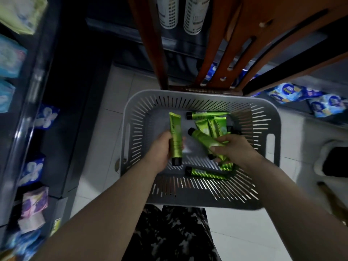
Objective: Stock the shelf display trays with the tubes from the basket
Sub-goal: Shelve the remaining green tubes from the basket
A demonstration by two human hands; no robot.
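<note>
Both arms reach into the basket (271, 117), each hand gripping a green tube: left hand (162, 146), right hand (233, 149).

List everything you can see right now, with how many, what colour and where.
Basket: one, grey, slotted, on the pale tiled floor, centre.
Tubes: green with black caps; one in the left hand, one in the right hand, at least four more loose in the basket; exact count unclear.
Chair: one, brown wood, behind the basket.
Bottles: two, white, top centre.
Packets on shelves: several, blue, green and pink, left side.
Packets: several, blue, right, behind the basket.
Left hand: closed around a tube.
Right hand: fingers gripping a tube.
</note>
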